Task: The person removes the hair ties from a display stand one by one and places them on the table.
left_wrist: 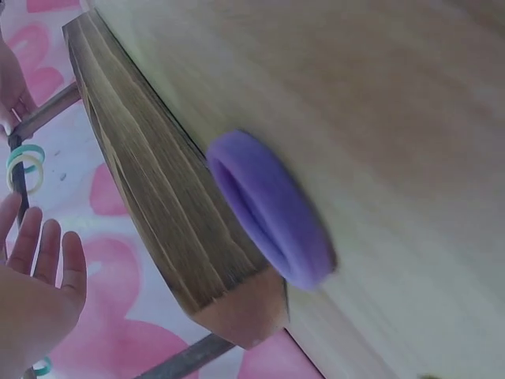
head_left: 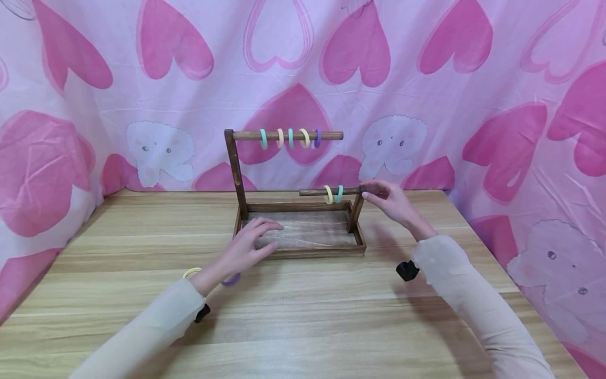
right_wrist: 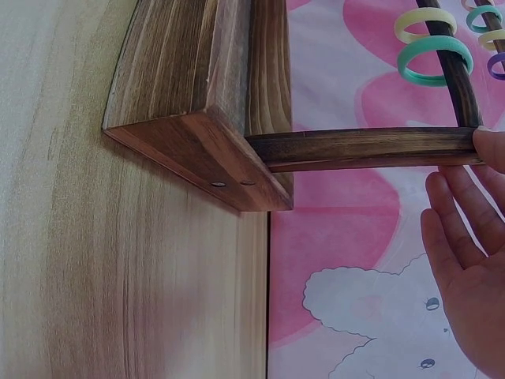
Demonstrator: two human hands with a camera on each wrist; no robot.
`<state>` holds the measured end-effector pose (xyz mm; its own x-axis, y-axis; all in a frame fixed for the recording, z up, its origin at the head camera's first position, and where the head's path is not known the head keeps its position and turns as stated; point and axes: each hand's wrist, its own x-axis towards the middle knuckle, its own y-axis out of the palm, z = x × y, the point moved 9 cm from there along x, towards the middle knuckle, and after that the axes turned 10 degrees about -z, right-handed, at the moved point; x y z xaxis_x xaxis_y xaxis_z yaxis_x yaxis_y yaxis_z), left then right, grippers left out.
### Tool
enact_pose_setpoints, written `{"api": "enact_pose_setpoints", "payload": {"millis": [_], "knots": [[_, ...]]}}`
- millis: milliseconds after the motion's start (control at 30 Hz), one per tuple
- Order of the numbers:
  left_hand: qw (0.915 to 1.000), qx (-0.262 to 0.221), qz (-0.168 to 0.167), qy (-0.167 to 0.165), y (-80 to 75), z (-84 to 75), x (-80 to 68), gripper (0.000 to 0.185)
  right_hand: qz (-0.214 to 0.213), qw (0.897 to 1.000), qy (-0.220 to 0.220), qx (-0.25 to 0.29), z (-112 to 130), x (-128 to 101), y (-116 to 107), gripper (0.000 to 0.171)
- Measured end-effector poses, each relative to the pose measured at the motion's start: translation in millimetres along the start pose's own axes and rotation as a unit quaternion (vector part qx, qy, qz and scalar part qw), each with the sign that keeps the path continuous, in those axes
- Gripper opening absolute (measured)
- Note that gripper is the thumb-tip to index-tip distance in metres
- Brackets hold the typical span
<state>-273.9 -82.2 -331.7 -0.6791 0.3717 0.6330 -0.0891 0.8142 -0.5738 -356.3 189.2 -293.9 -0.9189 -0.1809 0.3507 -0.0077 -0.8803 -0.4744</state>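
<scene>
A dark wooden rack stands on a tray base point(head_left: 303, 251). Its upper rod point(head_left: 289, 135) carries several coloured hair rings. The lower rod point(head_left: 326, 192) holds a yellow ring point(head_left: 328, 194) and a teal ring point(head_left: 339, 193). My right hand point(head_left: 371, 190) touches the right end of the lower rod where it meets the short post point(right_wrist: 363, 148), fingers fairly straight point(right_wrist: 465, 229). My left hand point(head_left: 255, 239) hovers open over the tray's front left part. A purple ring point(left_wrist: 268, 209) lies on the table against the tray's front edge, under my left wrist. A yellow ring point(head_left: 191, 272) lies beside that wrist.
The rack sits at the back middle of a light wooden table point(head_left: 303, 321). A pink heart-print cloth point(head_left: 426, 79) hangs behind and at both sides. The tray's floor point(head_left: 307, 231) is bare.
</scene>
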Motion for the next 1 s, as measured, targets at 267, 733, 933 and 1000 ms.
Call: {"api": "enact_pose_setpoints", "payload": {"millis": [267, 733, 933, 1000], "knots": [[0.9985, -0.038, -0.032, -0.02, 4.3, 0.2, 14.1, 0.042, -0.003, 1.0, 0.001, -0.01, 14.9, -5.7, 0.0, 0.032], [0.9905, -0.079, -0.07, -0.088, 17.3, 15.9, 32.8, 0.055, -0.006, 1.0, -0.003, -0.005, 13.0, -4.4, 0.1, 0.031], [0.9883, -0.102, -0.062, -0.094, 21.8, 12.8, 41.1, 0.058, -0.005, 1.0, 0.0, -0.01, 13.2, -4.6, 0.1, 0.032], [0.9888, -0.1, -0.062, -0.093, 22.2, 11.0, 44.4, 0.059, -0.005, 1.0, 0.0, -0.011, 13.4, -4.6, 0.3, 0.032]]}}
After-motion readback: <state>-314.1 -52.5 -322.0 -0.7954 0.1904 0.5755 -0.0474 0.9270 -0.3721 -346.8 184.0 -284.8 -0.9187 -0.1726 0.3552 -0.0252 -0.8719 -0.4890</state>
